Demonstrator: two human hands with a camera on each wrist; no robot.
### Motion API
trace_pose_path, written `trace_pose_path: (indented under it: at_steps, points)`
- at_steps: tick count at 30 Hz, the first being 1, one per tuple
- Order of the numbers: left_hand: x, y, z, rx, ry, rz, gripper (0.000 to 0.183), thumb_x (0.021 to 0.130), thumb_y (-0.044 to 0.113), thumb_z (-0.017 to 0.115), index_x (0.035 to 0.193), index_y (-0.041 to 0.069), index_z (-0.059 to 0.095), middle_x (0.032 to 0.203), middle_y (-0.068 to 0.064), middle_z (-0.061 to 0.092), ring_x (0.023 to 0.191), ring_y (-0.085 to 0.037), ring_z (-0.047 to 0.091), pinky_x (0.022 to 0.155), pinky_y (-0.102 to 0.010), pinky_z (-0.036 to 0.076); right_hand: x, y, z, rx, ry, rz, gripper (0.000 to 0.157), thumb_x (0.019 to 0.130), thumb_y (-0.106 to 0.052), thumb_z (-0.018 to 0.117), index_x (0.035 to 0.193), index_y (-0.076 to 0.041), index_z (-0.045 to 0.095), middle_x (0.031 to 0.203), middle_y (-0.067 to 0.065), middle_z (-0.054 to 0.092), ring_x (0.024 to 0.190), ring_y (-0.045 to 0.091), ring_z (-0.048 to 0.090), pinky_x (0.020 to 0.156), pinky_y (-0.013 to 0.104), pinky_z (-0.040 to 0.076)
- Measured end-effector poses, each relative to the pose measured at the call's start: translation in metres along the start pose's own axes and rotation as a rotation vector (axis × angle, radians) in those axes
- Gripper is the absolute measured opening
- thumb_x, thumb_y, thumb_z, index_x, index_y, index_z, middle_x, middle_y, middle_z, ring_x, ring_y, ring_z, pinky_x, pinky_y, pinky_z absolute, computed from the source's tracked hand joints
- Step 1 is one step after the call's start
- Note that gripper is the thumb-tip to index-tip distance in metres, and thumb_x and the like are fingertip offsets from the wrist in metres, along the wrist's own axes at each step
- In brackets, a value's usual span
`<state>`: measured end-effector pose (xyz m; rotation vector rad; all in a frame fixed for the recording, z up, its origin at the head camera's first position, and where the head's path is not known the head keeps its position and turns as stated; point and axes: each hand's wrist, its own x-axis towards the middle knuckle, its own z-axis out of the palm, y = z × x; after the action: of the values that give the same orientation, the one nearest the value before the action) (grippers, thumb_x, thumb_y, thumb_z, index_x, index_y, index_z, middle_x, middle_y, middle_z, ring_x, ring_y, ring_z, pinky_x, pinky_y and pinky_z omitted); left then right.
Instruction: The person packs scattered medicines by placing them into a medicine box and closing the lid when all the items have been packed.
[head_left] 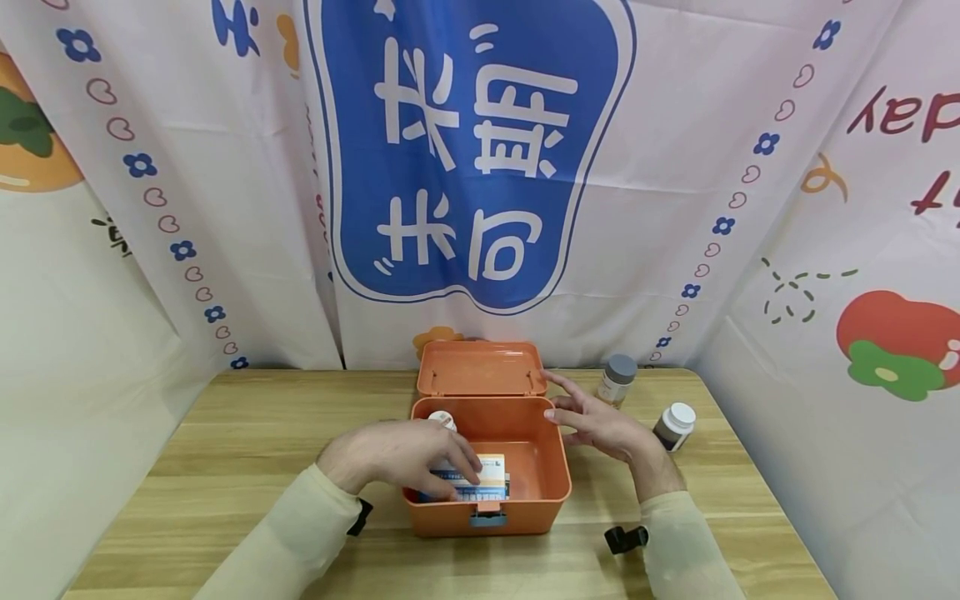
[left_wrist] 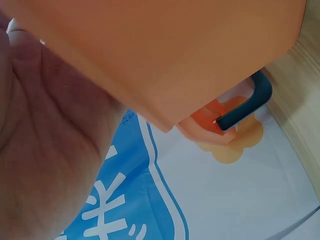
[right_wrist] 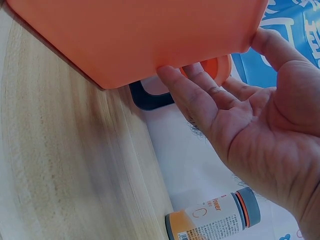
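Plastic, smooth and faintly glossy, formed the rounded rectangular orange box (head_left: 442,523) at the middle of the wood-grain desk (head_left: 247,450). Its shallow lid (head_left: 480,368) was tipped back, a blue-grey latch (head_left: 489,520) sat at the front, and a dark looped handle (right_wrist: 145,102) showed behind. Inside, toward the left front, was a flat-faced carton (head_left: 491,468), white and blue with a pale orange band; a white-topped bottle (head_left: 442,419) showed behind it. The left hand (head_left: 412,454) reached in, fingers loosely spread over the carton; whether they pinched it, I could not tell. The right hand (head_left: 607,425), fingers spread and fairly straight, touched the box's right side. Near it stood a cylindrical grey-capped bottle (head_left: 616,385) and a dark, white-capped bottle (head_left: 674,425).
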<state>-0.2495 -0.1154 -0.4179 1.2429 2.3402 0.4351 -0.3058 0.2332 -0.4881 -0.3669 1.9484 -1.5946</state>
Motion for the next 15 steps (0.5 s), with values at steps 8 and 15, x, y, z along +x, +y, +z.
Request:
trace_pose_path:
  at_steps: [8,15]
  points:
    - [-0.0071,-0.0037,-0.0064,-0.018,0.089,0.004,0.033,0.100,0.035,0.073,0.133,0.035,0.073,0.134,0.020,0.070,0.123,-0.001,0.061,0.110,-0.034,0.056,0.0005,-0.0002,-0.0001,-0.004,0.006,0.001,0.080,0.106,-0.033,0.065,0.167,-0.043,0.014,0.164,0.017,0.043,0.146,0.035,0.053,0.113,0.058,0.053]
    - [-0.0097,-0.0095,-0.0089,-0.001,0.232,0.004,0.028,0.105,0.036,0.066,0.132,0.039,0.071,0.133,0.018,0.070,0.123,-0.005,0.065,0.112,-0.039,0.056,0.0001,0.0006,-0.0002,-0.002,0.007,0.002,0.080,0.106,-0.034,0.065,0.167,-0.044,0.015,0.165,0.018,0.041,0.147,0.035,0.053,0.114,0.059,0.052]
